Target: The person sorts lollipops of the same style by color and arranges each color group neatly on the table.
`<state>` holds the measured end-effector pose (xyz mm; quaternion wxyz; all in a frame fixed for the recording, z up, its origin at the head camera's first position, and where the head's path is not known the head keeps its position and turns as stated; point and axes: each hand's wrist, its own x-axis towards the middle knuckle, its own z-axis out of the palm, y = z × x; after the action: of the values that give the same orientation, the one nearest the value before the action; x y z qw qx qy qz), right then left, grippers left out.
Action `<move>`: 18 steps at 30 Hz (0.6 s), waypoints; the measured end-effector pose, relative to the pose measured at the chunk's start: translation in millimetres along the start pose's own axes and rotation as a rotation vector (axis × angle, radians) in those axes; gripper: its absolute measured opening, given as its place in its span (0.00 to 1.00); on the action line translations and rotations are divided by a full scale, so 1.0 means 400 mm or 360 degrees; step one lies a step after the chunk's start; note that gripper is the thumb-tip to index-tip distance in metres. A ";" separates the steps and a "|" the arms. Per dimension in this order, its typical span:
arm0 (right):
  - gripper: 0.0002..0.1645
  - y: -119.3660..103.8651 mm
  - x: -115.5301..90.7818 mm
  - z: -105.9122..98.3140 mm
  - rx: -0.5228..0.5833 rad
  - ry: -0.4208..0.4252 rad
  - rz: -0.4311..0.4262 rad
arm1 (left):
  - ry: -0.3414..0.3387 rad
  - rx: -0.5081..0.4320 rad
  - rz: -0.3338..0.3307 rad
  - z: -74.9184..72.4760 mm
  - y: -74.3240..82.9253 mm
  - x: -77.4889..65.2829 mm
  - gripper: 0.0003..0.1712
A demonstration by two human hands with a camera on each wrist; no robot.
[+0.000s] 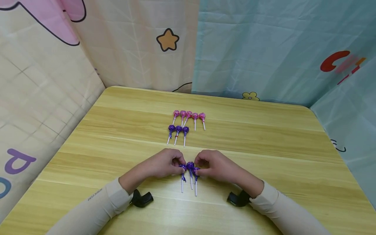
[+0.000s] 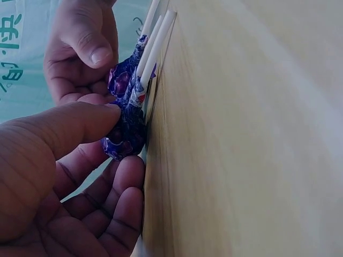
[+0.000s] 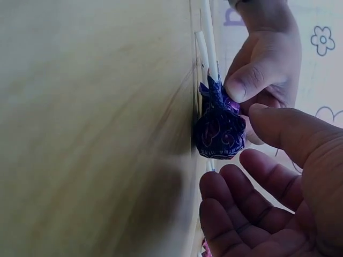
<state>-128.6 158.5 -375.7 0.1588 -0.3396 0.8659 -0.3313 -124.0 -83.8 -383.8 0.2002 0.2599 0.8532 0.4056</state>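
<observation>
Three purple-wrapped lollipops lie side by side on the table, sticks pointing toward me: a left one [image 1: 182, 167], a middle one [image 1: 190, 165] and a right one [image 1: 195, 171]. My left hand [image 1: 170, 163] pinches the left lollipop between thumb and fingers; the left wrist view shows its thumb against the purple wrapper [image 2: 124, 142]. Beside the right lollipop is my right hand [image 1: 215, 164], thumb at the candy. In the right wrist view, this hand's fingers [image 3: 236, 184] are spread and stand apart from the candy [image 3: 221, 134].
Farther back on the wooden table [image 1: 264, 130], several pink lollipops [image 1: 189, 115] form a row. In front of them stands a row of three purple lollipops [image 1: 178, 128]. Printed curtains [image 1: 141, 49] hang behind the table. Black wrist mounts [image 1: 142, 199] sit below both forearms.
</observation>
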 end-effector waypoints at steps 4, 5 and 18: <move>0.08 0.000 -0.003 0.003 0.0027 -0.0018 -0.0015 | -0.0001 -0.0007 -0.0005 0.000 0.001 -0.001 0.05; 0.07 0.001 -0.003 0.005 0.0031 -0.0020 -0.0021 | -0.0002 -0.0008 -0.0007 0.000 0.001 -0.001 0.05; 0.07 0.002 -0.006 0.020 0.0040 -0.0021 -0.0043 | 0.0007 0.0004 0.0003 0.002 -0.001 0.000 0.05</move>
<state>-123.4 156.8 -382.0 0.1644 -0.3514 0.8559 -0.3421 -123.7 -83.6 -384.4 0.1977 0.2601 0.8538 0.4054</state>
